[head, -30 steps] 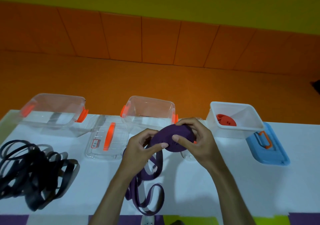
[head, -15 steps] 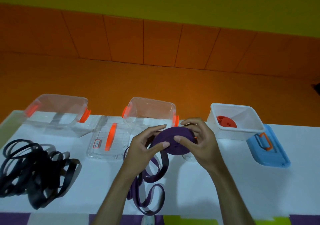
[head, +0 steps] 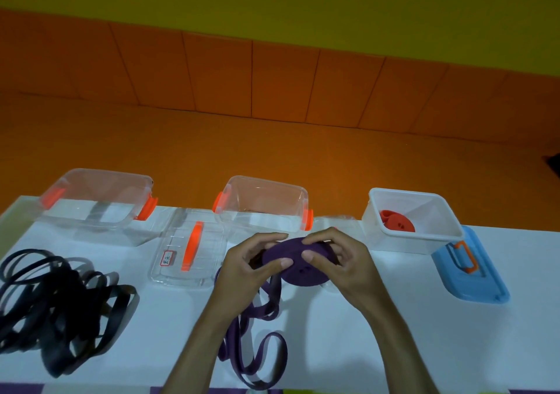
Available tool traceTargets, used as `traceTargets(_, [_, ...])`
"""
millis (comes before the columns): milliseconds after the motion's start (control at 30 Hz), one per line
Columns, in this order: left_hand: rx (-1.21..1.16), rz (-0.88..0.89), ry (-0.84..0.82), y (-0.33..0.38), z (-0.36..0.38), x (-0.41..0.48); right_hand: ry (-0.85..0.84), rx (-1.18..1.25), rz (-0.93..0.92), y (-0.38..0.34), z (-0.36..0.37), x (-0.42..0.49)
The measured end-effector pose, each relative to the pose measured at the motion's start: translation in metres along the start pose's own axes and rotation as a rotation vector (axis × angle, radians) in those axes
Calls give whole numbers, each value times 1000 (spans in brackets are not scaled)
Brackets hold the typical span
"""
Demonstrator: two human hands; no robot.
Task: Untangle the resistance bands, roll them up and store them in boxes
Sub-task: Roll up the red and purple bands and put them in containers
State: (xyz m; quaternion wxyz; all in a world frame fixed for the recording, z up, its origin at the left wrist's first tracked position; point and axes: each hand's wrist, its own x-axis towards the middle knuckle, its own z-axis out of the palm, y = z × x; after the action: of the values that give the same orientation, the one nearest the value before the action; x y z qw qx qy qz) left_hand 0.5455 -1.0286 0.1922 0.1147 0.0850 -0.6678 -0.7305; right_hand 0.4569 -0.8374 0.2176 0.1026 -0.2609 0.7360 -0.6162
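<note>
We see left hand (head: 242, 268) and right hand (head: 339, 260) both gripping the purple band (head: 295, 265) roll above the table (head: 363, 333); loose tail apparently trailing onto it.

We see only the person's hands and forearms. The left hand (head: 245, 268) and the right hand (head: 342, 260) are bare, with long, slender fingers and clearly marked knuckles. The left thumbnail (head: 286, 262) and the right thumbnail (head: 308, 255) are trimmed short and rounded at the tip. The left forearm (head: 197, 354) and the right forearm (head: 394, 348) are bare too, slim and smooth. They widen gradually from narrow wrists toward the bottom edge of the view, which cuts them off. Any clothing lies beyond what we can see.
</note>
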Motion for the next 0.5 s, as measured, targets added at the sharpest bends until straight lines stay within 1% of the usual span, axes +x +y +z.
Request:
traceTargets(67, [-2, 19, 14, -1, 0, 1, 3, -2, 18, 1, 0, 3])
traceTargets(167, [25, 38, -4, -3, -2, 1, 79, 11, -43, 2, 1, 5])
traceTargets(233, [27, 28, -30, -3, -7, 2, 125, 47, -46, 6, 2, 4])
traceTargets(267, [20, 19, -34, -3, -9, 3, 119, 55, -28, 8, 2, 3])
traceTargets(367, [45, 15, -21, -6, -9, 6, 23, 67, 55, 13, 6, 3])
traceTargets(433, [78, 25, -25, -8, -6, 8, 39, 45, 72, 15, 10, 5])
traceTargets(500, [47, 22, -38, -9, -6, 9, 73, 55, 39, 15, 13, 7])
